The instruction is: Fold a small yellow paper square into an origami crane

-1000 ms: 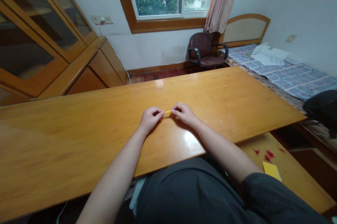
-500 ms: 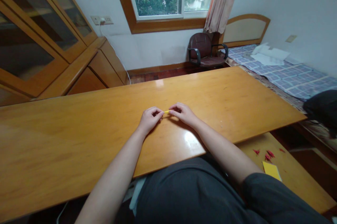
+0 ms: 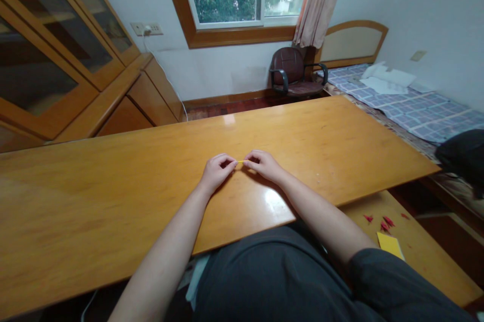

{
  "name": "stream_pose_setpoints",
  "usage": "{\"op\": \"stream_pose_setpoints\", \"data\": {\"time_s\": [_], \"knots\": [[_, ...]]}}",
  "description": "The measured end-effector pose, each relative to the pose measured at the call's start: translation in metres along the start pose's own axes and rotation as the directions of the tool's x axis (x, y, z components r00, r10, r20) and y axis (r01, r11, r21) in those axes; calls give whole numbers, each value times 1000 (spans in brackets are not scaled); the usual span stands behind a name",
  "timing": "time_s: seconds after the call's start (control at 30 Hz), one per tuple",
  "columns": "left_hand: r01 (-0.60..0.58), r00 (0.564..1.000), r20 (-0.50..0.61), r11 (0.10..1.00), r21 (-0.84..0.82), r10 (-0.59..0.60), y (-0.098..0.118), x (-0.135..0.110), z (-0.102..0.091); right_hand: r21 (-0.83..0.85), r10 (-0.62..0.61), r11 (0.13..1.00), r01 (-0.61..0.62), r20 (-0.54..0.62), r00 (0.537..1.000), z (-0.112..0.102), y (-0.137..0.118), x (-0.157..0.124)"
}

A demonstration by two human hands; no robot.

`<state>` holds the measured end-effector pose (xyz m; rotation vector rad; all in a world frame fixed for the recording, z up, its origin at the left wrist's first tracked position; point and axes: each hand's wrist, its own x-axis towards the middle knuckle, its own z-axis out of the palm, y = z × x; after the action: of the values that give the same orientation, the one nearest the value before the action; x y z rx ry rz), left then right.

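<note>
A small folded piece of yellow paper [image 3: 241,162] lies between my two hands on the wooden table [image 3: 113,186]. My left hand [image 3: 217,171] pinches its left end with curled fingers. Its right end is pinched by my right hand [image 3: 263,164]. Both hands rest on the tabletop near the front middle. Only a thin sliver of the paper shows between the fingertips.
On a lower wooden surface at the right lie a yellow paper square [image 3: 389,244] and several small red folded pieces [image 3: 383,222]. A chair [image 3: 293,72] stands beyond the table, a bed [image 3: 408,103] at the right, wooden cabinets [image 3: 68,60] at the left.
The visible yellow strip between my fingertips has become thinner. My hands stayed in nearly the same place, with small finger movements.
</note>
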<state>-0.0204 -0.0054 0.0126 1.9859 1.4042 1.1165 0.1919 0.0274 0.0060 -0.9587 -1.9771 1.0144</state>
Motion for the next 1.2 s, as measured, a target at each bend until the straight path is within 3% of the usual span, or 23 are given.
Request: {"op": "stream_pose_setpoints", "data": {"time_s": [0.37, 0.97, 1.2], "knots": [[106, 993, -28, 973, -203, -114, -7, -2, 1, 33, 26, 999, -25, -32, 999, -2, 1, 0], [110, 993, 70, 975, -195, -98, -2, -1, 1, 31, 31, 999, -31, 8, 999, -3, -3, 0], [83, 996, 60, 978, -193, -73, -3, 0, 1, -47, -57, 997, 61, 90, 994, 0, -3, -2]]}}
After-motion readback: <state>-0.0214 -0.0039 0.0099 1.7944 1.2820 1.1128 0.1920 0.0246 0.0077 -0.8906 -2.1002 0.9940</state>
